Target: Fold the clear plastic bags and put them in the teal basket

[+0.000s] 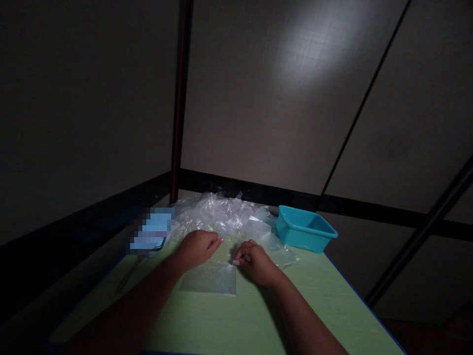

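A clear plastic bag point(209, 281) lies flat on the green table in front of me, its lower edge and right corner showing. My left hand point(197, 250) is above the bag, fingers curled and thumb pressed to the index finger; whatever they pinch is too thin to make out. At the bag's upper right corner, my right hand point(254, 261) has thumb and fingertips closed in a pinch on the film. Just beyond both hands rises a loose heap of crumpled clear plastic bags point(225, 212), some of its film spreading to the right.
A turquoise plastic basket point(305, 229) stands at the table's far right edge. On the far left lies a phone-like object point(153, 231), its surface pixelated, with a dark strap point(127, 276). Panelled walls point(258, 123) close in behind the green table point(221, 325).
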`<state>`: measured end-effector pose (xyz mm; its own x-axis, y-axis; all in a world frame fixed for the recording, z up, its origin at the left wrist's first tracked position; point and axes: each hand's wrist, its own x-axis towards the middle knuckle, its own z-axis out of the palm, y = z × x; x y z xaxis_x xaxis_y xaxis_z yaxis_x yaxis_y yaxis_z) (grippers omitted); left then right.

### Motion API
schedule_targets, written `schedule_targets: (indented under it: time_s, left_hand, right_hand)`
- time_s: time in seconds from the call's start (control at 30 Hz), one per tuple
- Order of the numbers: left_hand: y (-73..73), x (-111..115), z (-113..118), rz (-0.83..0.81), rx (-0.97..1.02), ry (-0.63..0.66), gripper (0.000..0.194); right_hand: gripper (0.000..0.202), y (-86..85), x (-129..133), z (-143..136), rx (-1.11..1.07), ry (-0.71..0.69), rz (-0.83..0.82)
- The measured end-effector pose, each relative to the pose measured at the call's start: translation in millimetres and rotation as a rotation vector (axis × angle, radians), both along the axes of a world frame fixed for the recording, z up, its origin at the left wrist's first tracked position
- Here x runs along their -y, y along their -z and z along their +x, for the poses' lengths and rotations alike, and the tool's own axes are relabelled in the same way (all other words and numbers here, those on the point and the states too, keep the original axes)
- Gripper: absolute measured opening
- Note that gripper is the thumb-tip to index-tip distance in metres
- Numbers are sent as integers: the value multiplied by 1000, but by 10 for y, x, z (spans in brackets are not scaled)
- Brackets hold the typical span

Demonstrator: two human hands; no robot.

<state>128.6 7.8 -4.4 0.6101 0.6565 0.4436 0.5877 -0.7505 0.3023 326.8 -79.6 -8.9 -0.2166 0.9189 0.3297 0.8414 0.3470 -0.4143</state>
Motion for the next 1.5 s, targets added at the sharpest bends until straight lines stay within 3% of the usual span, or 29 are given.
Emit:
schedule_targets:
  time_s: [0.27,0.43,0.6,0.7,0.8,0.9,0.97,1.03,1.2,1.5]
  left_hand:
    - [35,125,93,-218,19,223,39]
    - [36,149,118,-702,145,398,49]
    - [34,163,108,-962,165,449,49]
    - [38,172,107,-1138,211,482,46]
    - [68,151,109,-1242,190,488,52]
    - [118,104,108,-1311,177,484,56]
    - [149,74,102,-1335,187,505,53]
    - [170,55,94,-1348,198,527,51]
    - [180,47,82,-1355,201,534,49]
    - [153,70,88,-1352,209,539,47]
  right_hand:
    - [9,26,-20,-29,83,37,-59]
    - [7,48,-27,-24,106,41,-34]
    - [8,19,-29,-3,116,104,-36]
    - [18,-25,-62,30,-94,190,-27]
    - [26,-75,-91,64,-551,249,-110]
    - [28,-118,-78,80,-852,233,-437]
    - [31,-145,-54,80,-886,233,-629]
    - [32,-171,-36,77,-891,266,-713]
    - [32,-178,-47,83,-905,356,-748]
    - [30,-50,-67,59,-878,291,-741]
